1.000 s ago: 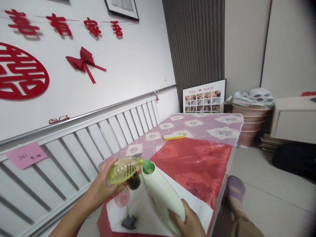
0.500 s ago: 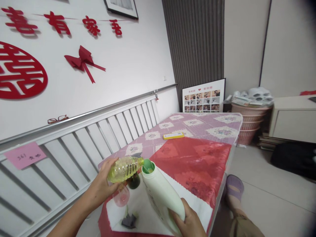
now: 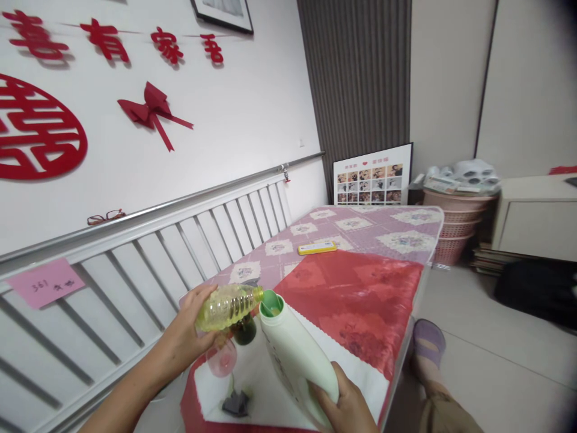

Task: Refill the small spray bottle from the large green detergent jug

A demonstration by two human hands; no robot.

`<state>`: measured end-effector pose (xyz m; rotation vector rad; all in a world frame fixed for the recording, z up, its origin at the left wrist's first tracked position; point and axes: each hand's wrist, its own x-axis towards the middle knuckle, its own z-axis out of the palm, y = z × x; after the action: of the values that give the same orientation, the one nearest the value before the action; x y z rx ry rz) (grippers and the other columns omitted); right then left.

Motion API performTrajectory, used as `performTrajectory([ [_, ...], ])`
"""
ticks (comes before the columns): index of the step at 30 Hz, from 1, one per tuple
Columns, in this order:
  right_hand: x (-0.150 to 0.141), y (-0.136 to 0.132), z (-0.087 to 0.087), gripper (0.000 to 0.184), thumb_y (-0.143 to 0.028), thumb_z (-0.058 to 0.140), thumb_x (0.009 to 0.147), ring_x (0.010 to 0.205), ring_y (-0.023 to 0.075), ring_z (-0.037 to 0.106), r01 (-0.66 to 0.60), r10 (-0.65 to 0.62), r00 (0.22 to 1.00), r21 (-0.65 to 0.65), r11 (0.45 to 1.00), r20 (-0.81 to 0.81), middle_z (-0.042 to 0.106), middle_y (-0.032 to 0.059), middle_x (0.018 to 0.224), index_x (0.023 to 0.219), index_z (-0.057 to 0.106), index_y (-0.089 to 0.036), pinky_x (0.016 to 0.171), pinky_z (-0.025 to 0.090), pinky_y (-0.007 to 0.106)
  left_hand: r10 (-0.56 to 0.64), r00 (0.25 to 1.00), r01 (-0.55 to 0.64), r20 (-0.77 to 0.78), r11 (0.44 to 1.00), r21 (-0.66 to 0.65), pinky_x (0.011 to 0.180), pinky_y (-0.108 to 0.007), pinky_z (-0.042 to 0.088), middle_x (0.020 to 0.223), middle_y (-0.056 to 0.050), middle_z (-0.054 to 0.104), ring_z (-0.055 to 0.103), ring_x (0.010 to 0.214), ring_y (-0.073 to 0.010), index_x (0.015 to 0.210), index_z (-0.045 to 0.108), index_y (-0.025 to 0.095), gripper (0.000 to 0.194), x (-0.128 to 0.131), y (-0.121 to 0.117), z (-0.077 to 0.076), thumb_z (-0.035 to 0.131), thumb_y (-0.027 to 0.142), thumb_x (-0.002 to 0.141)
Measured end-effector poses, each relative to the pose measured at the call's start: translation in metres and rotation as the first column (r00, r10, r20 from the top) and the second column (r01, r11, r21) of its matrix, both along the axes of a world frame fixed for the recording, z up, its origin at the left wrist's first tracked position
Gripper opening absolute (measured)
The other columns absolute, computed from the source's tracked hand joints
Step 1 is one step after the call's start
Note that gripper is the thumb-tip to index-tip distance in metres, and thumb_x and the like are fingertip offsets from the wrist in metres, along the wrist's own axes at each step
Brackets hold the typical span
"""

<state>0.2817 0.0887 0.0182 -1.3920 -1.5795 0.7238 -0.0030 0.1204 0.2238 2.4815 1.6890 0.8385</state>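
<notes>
My left hand is closed round a small clear plastic bottle holding yellow liquid, tipped almost flat with its mouth at the open neck of a pale green jug. My right hand grips the jug's lower end and holds it tilted toward the small bottle. Under the two mouths stand a dark round container and a pink wine glass on a white cloth.
The table carries a red cloth and a pink flowered cover, with a yellow flat case farther back. A small dark object lies on the white cloth. A white slatted rail runs along the left. Stacked pink baskets stand behind.
</notes>
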Motion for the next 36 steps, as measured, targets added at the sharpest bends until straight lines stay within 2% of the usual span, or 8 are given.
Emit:
performTrajectory([
  [5,-0.001,-0.001,-0.001,0.022,-0.044,0.044,0.081,0.070,0.0211,0.066,-0.003,0.003,1.000,-0.003,1.000,-0.002,0.069,0.0035,0.074,0.083,0.052,-0.023,0.066,0.051,0.029,-0.016,1.000,0.016,-0.011,1.000,-0.017,0.108,-0.048,0.034,0.134,-0.009,0.039,0.036,0.130,-0.0269,0.134,0.032,0.028,0.069,0.000,-0.001,0.004,0.060,0.022,0.072],
  [13,-0.001,0.001,0.000,0.023,-0.043,0.043,0.081,0.072,0.0214,0.066,-0.019,0.019,1.000,-0.011,1.000,-0.001,0.069,0.0046,0.077,0.086,0.052,-0.022,0.067,0.050,0.029,0.000,1.000,-0.001,-0.031,0.999,-0.038,0.107,-0.045,0.036,0.134,-0.008,0.038,0.039,0.128,-0.0258,0.134,0.033,0.028,0.069,0.003,-0.004,0.011,0.059,0.021,0.071],
  [36,0.000,0.001,-0.006,0.020,-0.041,0.046,0.083,0.072,0.0198,0.067,-0.010,0.010,1.000,0.036,0.999,0.010,0.070,0.0030,0.076,0.085,0.054,-0.023,0.066,0.050,0.026,-0.051,0.994,0.048,-0.096,0.999,-0.024,0.108,-0.048,0.036,0.136,-0.007,0.033,0.037,0.129,-0.0262,0.137,0.026,0.031,0.075,-0.002,0.001,0.013,0.056,0.016,0.070],
])
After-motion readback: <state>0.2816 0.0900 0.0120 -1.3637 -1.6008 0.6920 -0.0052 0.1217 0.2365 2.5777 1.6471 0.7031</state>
